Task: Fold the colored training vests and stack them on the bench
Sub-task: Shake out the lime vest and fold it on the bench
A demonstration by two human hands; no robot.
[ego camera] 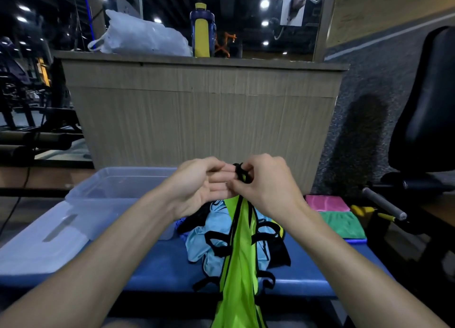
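while the blue bench [157, 273] runs across the lower view, a clear plastic bin [118, 194] sits on its left part with its lid [37, 249] lying in front of it, and a wooden counter [202, 110] rises beyond. on the bench's middle lies a heap of light blue vests [202, 244] with black trim, unfolded. out of that area a lime green vest [240, 261] hangs stretched, raised by its black top strap. the right hand [266, 182] pinches that strap, and the left hand [199, 184] meets it there, palm turned toward the camera, fingers reaching to the same black loop; whether the left really grips it i cannot tell. so the hands are together at the top of the vest.

my reading: this is the start of folding one vest, finding its shoulders. next it wants the straps parted and the cloth spread flat. the blue heap takes up the free bench just beneath, which may crowd the fold. at the bench's right end lie a folded pink cloth [327, 203] and green cloth [344, 224], a likely stack spot. a water bottle [202, 29] and white bag [140, 35] stand on the counter.
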